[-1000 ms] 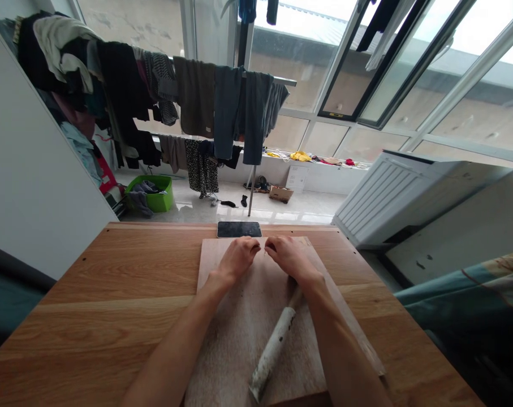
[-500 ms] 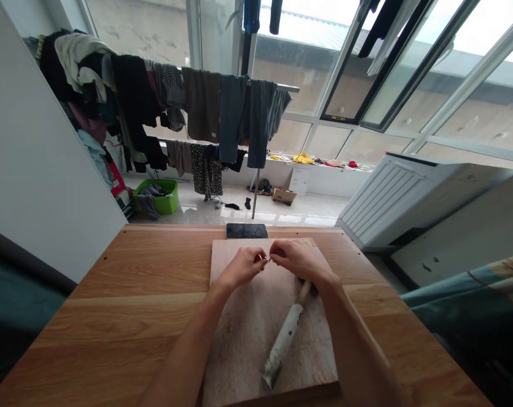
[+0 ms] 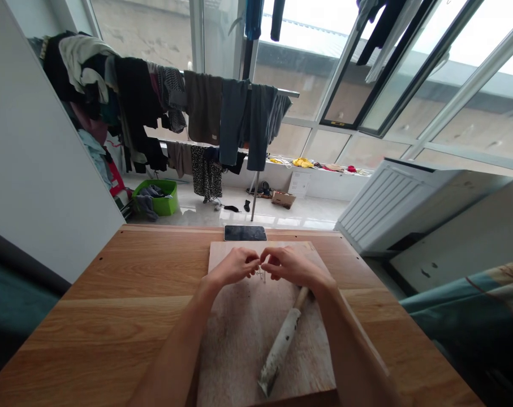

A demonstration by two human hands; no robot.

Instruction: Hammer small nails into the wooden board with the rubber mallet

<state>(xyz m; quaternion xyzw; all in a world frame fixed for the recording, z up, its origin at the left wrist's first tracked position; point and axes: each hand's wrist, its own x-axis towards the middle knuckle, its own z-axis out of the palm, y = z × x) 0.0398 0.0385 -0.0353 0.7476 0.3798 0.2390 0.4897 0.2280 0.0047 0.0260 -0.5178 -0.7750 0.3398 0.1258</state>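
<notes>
My left hand (image 3: 237, 264) and my right hand (image 3: 288, 264) meet above the far half of a wooden board (image 3: 235, 339), fingertips pinched close together. Small thin pale pieces (image 3: 260, 275), perhaps metal, show just under the fingertips; they are too small to name, and I cannot tell which hand holds which. Below my right wrist lies a tool (image 3: 281, 342) with a bare wooden shaft and a worn, white-covered grip. It slants across the board, and its far end is hidden behind my right hand and wrist.
The board rests on a wooden table (image 3: 154, 316). Past its far edge lies a phone (image 3: 245, 233). Beyond the table stand a clothes rack (image 3: 288, 93) with hanging laundry, a green basin (image 3: 169, 203), a cardboard box (image 3: 283, 199) and a white ribbed cabinet (image 3: 392, 203).
Both hands have shifted slightly left, and their fingertips are closer together. Thin pieces now show more clearly below the fingers. The tool stays on the board.
</notes>
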